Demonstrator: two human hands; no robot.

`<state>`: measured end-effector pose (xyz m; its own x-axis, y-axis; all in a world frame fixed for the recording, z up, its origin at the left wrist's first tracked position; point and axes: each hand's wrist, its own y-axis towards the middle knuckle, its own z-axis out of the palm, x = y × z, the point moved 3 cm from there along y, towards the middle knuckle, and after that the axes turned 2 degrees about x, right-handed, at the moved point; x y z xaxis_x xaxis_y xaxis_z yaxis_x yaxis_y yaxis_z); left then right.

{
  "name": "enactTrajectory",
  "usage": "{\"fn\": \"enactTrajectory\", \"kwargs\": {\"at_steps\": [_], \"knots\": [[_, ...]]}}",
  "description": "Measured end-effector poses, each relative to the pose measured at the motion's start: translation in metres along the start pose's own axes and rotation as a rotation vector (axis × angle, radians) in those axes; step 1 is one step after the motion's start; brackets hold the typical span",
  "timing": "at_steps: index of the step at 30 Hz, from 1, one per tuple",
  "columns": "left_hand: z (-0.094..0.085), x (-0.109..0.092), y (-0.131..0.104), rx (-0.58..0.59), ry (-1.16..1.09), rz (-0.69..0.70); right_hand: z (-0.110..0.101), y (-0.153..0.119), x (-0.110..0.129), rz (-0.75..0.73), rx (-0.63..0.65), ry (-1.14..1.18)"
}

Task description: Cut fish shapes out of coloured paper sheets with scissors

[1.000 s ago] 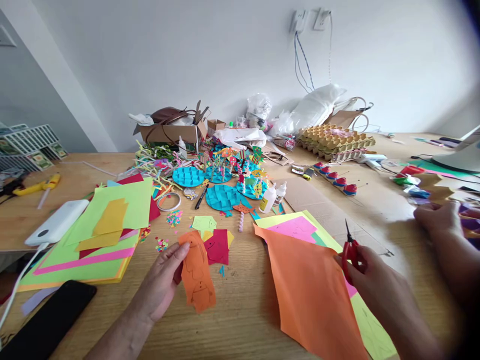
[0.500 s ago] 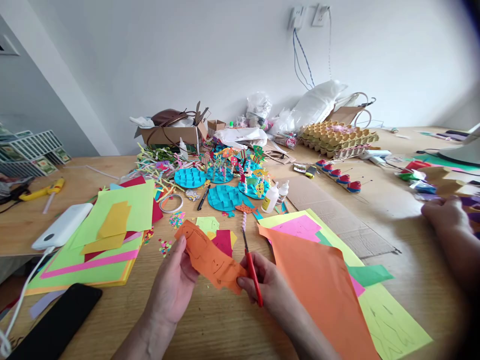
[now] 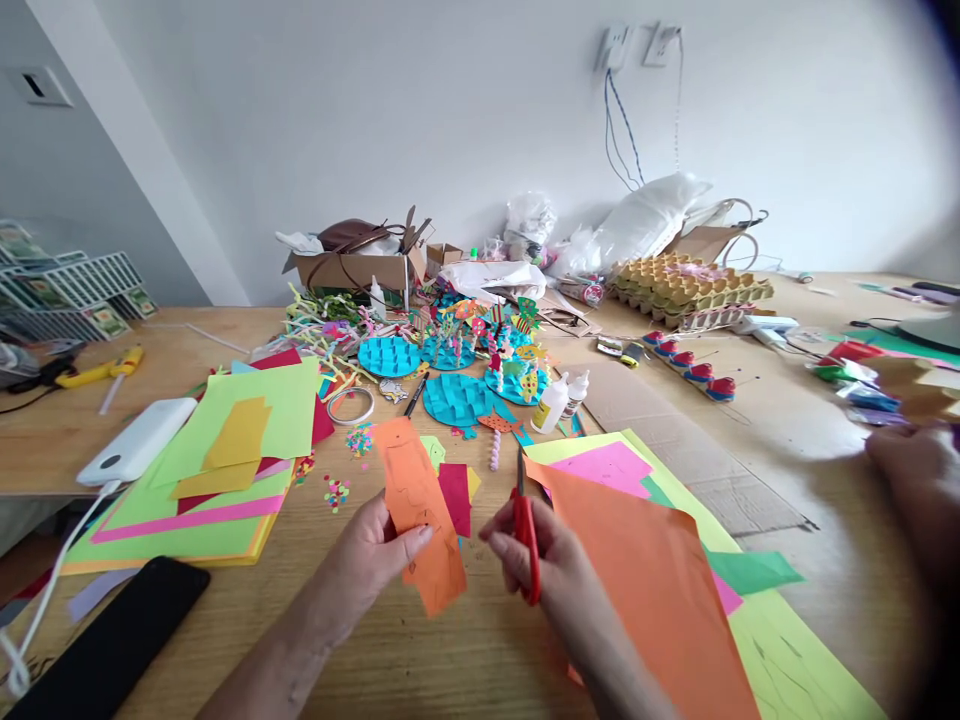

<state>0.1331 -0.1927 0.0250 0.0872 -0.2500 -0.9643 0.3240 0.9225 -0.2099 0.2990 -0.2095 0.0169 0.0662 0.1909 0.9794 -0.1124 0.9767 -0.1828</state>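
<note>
My left hand [image 3: 382,560] pinches an orange paper strip [image 3: 421,515] with pencil outlines drawn on it, thumb on top. My right hand [image 3: 536,550] is closed round the red handles of a pair of scissors [image 3: 527,545]; the dark blades point up and away. The strip and the scissors are apart. A large orange sheet [image 3: 645,580] lies beside and partly behind my right hand, over yellow-green paper [image 3: 795,630]. Beyond the strip is a dark red paper piece [image 3: 455,497]. An orange paper fish [image 3: 496,424] on a twisted pink stem lies past the scissors.
Blue discs [image 3: 457,398], glue bottles [image 3: 551,404] and egg trays [image 3: 686,285] stand farther back. Stacked papers [image 3: 187,530], a white power bank [image 3: 136,442] and a black phone [image 3: 112,640] lie left. Another person's hand [image 3: 911,465] is at the far right.
The strip has turned more upright and left my right fingers; my left thumb now lies across it. My right hand and the scissors moved slightly right. The view shifted a little.
</note>
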Motion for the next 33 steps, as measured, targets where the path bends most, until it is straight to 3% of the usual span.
{"fn": "enactTrajectory", "kwargs": {"at_steps": [2,4,8,12,15,17,20,26,29,33], "knots": [[0.000,-0.005,0.001,0.184,0.106,-0.053,-0.008,0.007,0.017,-0.057,-0.010,-0.024],[0.001,-0.007,0.003,0.310,0.234,-0.089,-0.008,0.015,0.029,-0.070,0.057,-0.017],[0.003,-0.006,0.007,0.440,0.397,-0.143,0.001,0.028,0.035,-0.041,0.116,0.065],[0.007,-0.002,0.007,0.392,0.281,-0.112,0.004,0.030,0.027,-0.088,0.009,0.172],[0.008,0.006,0.007,0.269,0.171,-0.077,0.002,0.027,0.021,-0.135,-0.101,0.171],[0.005,0.010,0.007,0.175,0.175,-0.056,0.000,0.023,0.019,-0.129,-0.095,0.108],[-0.006,0.008,0.009,0.107,0.204,-0.030,-0.007,0.012,0.018,-0.095,0.021,-0.093],[-0.023,-0.008,0.005,0.163,0.123,-0.074,-0.022,-0.015,0.012,0.011,0.349,-0.582],[-0.022,-0.011,0.003,0.203,0.067,-0.087,-0.019,-0.021,0.010,0.022,0.429,-0.736],[-0.016,-0.011,0.002,0.289,0.053,-0.086,-0.012,-0.019,0.012,-0.024,0.475,-0.773]]}}
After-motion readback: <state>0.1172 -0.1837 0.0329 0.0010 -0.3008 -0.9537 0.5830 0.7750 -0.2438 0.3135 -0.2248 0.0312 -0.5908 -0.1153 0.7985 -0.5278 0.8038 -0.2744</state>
